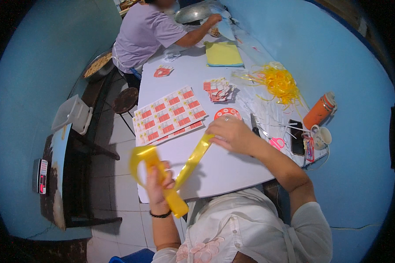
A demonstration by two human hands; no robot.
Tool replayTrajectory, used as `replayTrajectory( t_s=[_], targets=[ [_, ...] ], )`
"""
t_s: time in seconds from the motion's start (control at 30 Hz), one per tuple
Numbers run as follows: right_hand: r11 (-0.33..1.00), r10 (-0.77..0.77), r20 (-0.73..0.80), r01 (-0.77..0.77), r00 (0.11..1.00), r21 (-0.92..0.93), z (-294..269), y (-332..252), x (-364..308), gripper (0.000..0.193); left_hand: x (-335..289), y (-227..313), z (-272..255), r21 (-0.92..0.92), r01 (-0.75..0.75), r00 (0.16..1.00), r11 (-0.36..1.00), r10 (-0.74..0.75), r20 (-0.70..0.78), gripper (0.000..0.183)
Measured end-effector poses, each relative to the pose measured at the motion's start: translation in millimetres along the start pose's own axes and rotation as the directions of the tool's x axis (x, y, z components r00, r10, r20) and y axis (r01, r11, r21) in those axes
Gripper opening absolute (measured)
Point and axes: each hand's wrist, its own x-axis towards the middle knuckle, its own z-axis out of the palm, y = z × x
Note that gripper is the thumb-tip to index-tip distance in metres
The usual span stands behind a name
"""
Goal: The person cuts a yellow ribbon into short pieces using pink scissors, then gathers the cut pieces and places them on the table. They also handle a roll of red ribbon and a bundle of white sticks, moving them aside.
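Note:
A shiny yellow ribbon [193,161] stretches slantwise between my hands. My left hand [157,183] is closed round its loops near the table's front edge, with a dark bracelet at the wrist; the loops are a little blurred. My right hand [235,135] pinches the ribbon's other end above the white tabletop. Just beyond that hand lies a round red-and-white disc [227,113], partly hidden by my fingers. Printed red-and-white label sheets [169,115] overlap on the left of the table. A pile of cut labels [219,90] sits behind the disc.
At the right are a knife [254,125], pink scissors [276,142], a phone [297,138], a mug [321,136] and an orange bottle [319,111]. Curled yellow ribbons [278,83] heap near the wall. A person [149,35] works at the far end beside yellow sheets [224,54].

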Motion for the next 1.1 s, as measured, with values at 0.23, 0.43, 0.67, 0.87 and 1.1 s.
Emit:
replayTrajectory(
  t_s=[0.23, 0.43, 0.67, 0.87, 1.1],
  targets=[
    [0.979, -0.045, -0.064, 0.057, 0.997, 0.195, -12, -56, 31, 0.027, 1, -41, 47, 0.110, 0.198, 0.963, 0.974, -0.214, 0.161, 0.039],
    [0.977, -0.046, -0.094, 0.064, 0.995, 0.204, -27, -58, 36, 0.030, -2, -42, 54, 0.233, 0.145, 0.968, 0.962, -0.187, 0.168, 0.038],
    [0.990, -0.057, -0.114, 0.071, 0.992, 0.122, -28, -70, 31, 0.029, -3, -40, 58, 0.214, 0.159, 0.980, 0.964, -0.180, 0.081, 0.036],
    [0.987, -0.022, -0.016, 0.024, 1.000, 0.158, -23, -65, 33, 0.028, -7, -45, 62, 0.188, 0.194, 0.966, 0.963, -0.220, 0.133, 0.033],
    [0.967, -0.035, -0.010, 0.037, 0.999, 0.252, -36, -68, 35, 0.031, -11, -39, 65, 0.414, 0.107, 0.960, 0.904, -0.202, 0.193, 0.036]
  ],
)
